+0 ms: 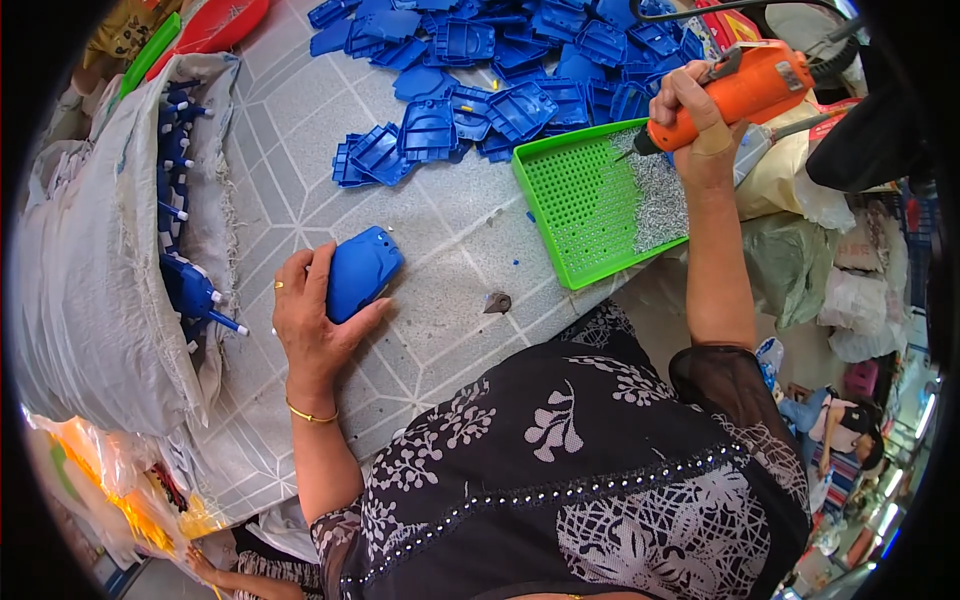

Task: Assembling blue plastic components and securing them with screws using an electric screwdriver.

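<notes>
My left hand (312,315) is wrapped round the near-left side of a blue plastic cover piece (362,268), which rests on the patterned tabletop. Its thumb lies along the near edge. In my right hand (700,120) is an orange electric screwdriver (755,90), gripped round its body. Its dark tip points down and left over a shallow green plastic basket (565,200). Small silvery screws (660,200) are heaped in the basket's right part, while the left part shows the bare perforated bottom. I cannot tell whether the tip touches a screw.
Many loose blue plastic pieces (465,40) are piled at the far side. A white woven sack (90,260) at the left holds blue items with white tips (190,285). A small dark lump (497,302) lies near the table's front edge. Another person (840,430) is off to the right.
</notes>
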The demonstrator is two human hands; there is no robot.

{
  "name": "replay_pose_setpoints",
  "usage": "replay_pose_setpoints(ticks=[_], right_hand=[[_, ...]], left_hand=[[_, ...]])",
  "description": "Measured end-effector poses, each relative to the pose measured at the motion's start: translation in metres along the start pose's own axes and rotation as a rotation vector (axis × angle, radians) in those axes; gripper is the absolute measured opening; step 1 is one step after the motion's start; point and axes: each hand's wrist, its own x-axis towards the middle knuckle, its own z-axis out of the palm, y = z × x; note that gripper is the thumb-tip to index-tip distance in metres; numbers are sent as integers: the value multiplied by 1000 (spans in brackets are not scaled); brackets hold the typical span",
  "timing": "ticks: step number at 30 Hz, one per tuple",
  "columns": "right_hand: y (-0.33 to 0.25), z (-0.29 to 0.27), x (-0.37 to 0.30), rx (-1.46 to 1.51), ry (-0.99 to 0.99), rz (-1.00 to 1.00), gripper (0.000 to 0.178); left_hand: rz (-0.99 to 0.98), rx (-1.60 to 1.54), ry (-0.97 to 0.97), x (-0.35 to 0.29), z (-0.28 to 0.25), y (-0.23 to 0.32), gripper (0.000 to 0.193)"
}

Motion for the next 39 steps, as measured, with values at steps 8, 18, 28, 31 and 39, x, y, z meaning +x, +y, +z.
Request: replay_pose_setpoints(ticks=[8,18,28,31,39], right_hand=[[-34,52,6,265,-176,96,9],[-13,191,-23,436,-546,264,17],[8,215,-33,402,-542,314,15],[13,212,-29,417,-540,293,14],[14,213,-29,399,-578,284,15]], left_hand=[[28,0,72,-5,1,-3,72],[10,-24,71,-4,2,-3,68],[-4,-57,94,-10,4,-13,70],[-9,-56,80,-11,3,-13,70],[-6,-64,78,-11,3,-12,73]])
